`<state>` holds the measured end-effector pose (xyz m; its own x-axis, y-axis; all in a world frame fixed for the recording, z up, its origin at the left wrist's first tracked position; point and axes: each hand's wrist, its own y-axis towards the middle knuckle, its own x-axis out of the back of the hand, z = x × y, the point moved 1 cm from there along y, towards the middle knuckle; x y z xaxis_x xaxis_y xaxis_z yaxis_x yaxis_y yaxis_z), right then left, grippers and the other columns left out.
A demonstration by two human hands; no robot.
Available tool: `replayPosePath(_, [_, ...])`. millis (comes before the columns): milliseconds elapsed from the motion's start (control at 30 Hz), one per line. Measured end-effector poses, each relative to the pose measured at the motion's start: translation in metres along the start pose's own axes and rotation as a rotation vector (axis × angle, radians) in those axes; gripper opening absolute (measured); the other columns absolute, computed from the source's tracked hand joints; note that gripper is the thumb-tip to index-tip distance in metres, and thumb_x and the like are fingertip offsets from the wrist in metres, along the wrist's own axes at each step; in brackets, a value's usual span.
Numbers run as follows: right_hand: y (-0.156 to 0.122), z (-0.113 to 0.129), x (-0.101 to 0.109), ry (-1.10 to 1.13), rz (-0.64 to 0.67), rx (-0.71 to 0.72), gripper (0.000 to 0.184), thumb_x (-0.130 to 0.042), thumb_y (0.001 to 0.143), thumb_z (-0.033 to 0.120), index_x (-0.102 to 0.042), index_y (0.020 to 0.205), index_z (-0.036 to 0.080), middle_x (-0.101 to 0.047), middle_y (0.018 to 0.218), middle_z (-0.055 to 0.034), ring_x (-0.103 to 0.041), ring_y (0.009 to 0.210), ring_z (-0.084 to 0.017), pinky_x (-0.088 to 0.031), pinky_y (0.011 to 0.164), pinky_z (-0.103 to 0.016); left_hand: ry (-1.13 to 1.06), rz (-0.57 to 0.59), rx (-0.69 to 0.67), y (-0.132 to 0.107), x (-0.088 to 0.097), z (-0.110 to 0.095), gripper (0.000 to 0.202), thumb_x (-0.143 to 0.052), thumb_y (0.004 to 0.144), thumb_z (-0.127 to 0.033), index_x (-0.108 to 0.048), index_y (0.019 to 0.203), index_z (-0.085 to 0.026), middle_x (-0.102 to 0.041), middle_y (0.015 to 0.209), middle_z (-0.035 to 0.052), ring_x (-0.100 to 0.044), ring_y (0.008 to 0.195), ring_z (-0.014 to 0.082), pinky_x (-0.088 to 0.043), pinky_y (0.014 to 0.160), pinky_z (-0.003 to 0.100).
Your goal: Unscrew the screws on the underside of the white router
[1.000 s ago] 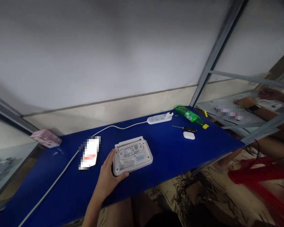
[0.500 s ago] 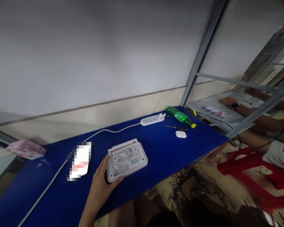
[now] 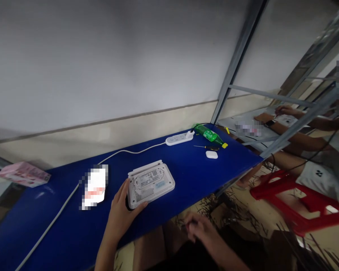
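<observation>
A white router [image 3: 152, 186] lies underside up on the blue tabletop, its labels and vent holes showing and its folded antenna along the far edge. My left hand [image 3: 119, 212] grips its left end, fingers along the side and thumb at the front edge. Below the table's front edge, above my lap, is my right hand [image 3: 201, 227]. Its fingers are closed around a small dark and reddish thing, too blurred to name. A bright phone-like object [image 3: 94, 188], partly pixelated, rests left of the router.
A white power strip [image 3: 179, 139] with its cord, a green bottle [image 3: 210, 135], a screwdriver [image 3: 210, 148] and a white earbud case [image 3: 211, 154] lie at the back right. A pink box [image 3: 24, 174] is far left. Beyond the metal frame [image 3: 231, 71], another person sits on a red stool [image 3: 285, 201].
My right hand has come into view at the lower middle, closed on something small. My left hand stays on the router. The whole view has shifted slightly.
</observation>
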<state>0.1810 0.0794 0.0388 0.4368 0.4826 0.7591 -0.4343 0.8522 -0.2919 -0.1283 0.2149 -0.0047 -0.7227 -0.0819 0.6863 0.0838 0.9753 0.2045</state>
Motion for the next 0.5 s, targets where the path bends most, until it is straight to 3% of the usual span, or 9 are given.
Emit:
replayPosePath(67, [-0.006,-0.023,0.029,0.186,-0.399,-0.204,0.015,-0.061,0.079,0.054,-0.064,0.084,0.04,-0.073,0.08,0.0018,-0.079,0.071,-0.034,-0.065,0.059,-0.05,-0.006,0.007,-0.014,0.0,0.0,-0.003,0.11,-0.088,0.086,-0.072,-0.051,0.182,-0.031,-0.06,0.185,0.0173,-0.055,0.174,0.0492,-0.048,0.143,0.074])
replayPosePath(133, [-0.01,-0.035,0.069,0.14,-0.622,-0.154,0.021,-0.058,0.096,0.058,-0.07,0.1,0.041,-0.077,0.097,-0.0029,-0.078,0.078,-0.034,-0.069,0.066,-0.051,-0.011,0.013,-0.017,0.0,0.001,-0.006,0.11,-0.089,0.086,-0.07,-0.052,0.181,-0.03,-0.06,0.185,0.0173,-0.055,0.174,0.0485,-0.047,0.143,0.073])
replayPosePath(233, [-0.007,-0.038,0.128,-0.13,-0.88,-0.015,0.017,-0.062,0.11,0.045,-0.071,0.102,0.032,-0.074,0.106,-0.0086,-0.079,0.096,-0.031,-0.071,0.088,-0.048,-0.024,0.014,-0.011,0.001,0.004,-0.011,0.111,-0.092,0.083,-0.066,-0.054,0.179,-0.026,-0.061,0.184,0.0189,-0.056,0.173,0.0487,-0.048,0.144,0.072])
replayPosePath(300, [0.003,-0.032,0.156,-0.382,-0.871,0.081,0.014,-0.064,0.112,0.037,-0.073,0.105,0.029,-0.073,0.111,-0.0105,-0.077,0.103,-0.031,-0.069,0.094,-0.046,-0.037,0.024,-0.011,0.001,0.006,-0.014,0.111,-0.093,0.083,-0.066,-0.054,0.179,-0.024,-0.06,0.184,0.0208,-0.055,0.173,0.0488,-0.048,0.143,0.072])
replayPosePath(367, [0.017,-0.025,0.171,-0.571,-0.759,0.185,0.011,-0.066,0.112,0.03,-0.074,0.106,0.027,-0.071,0.114,-0.0107,-0.075,0.108,-0.03,-0.066,0.092,-0.041,-0.051,0.03,-0.015,0.002,0.008,-0.017,0.11,-0.093,0.083,-0.065,-0.055,0.178,-0.024,-0.06,0.184,0.0209,-0.055,0.173,0.0484,-0.047,0.144,0.072])
replayPosePath(500, [0.041,-0.006,0.181,-0.777,-0.557,0.339,0.005,-0.07,0.11,0.021,-0.074,0.109,0.019,-0.071,0.117,-0.0133,-0.071,0.108,-0.028,-0.059,0.084,-0.035,-0.08,0.019,-0.021,0.002,0.01,-0.02,0.108,-0.096,0.082,-0.062,-0.058,0.175,-0.024,-0.062,0.182,0.021,-0.056,0.172,0.0495,-0.045,0.143,0.075])
